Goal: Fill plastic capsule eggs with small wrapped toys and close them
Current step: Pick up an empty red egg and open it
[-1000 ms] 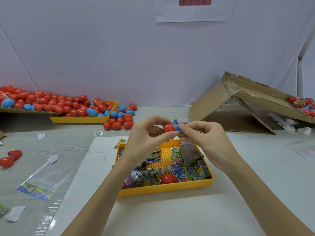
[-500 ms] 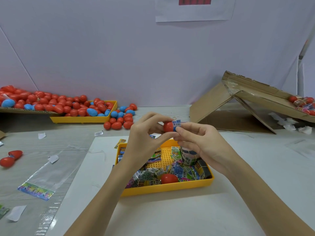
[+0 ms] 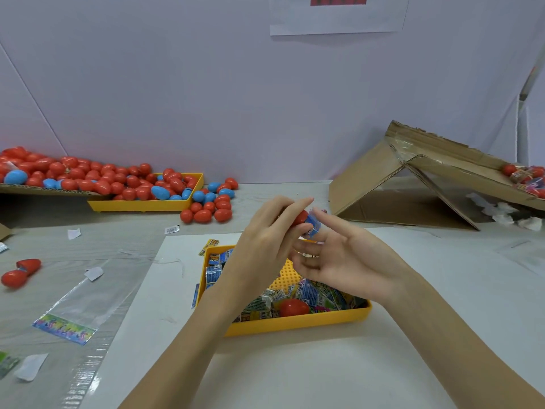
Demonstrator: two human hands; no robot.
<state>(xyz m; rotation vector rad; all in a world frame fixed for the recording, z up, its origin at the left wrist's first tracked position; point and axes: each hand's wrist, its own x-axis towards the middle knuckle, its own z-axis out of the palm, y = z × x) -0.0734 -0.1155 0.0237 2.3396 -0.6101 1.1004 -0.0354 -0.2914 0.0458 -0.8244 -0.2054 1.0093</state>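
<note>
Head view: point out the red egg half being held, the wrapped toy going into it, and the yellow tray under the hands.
red egg half (image 3: 300, 217), head view, exposed shell
wrapped toy (image 3: 313, 225), head view, blue wrapper
yellow tray (image 3: 295, 323), head view, front wall

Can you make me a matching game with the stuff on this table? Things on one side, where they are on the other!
Things:
1. red egg half
2. blue toy packet
3. open red egg
4. whole red egg

Places:
A. lying in the near yellow tray among packets
B. held in the left hand
C. on the table, far left, alone
D. sticking out of the egg half, by the right hand

Pairs: 1-B, 2-D, 3-C, 4-A
</note>
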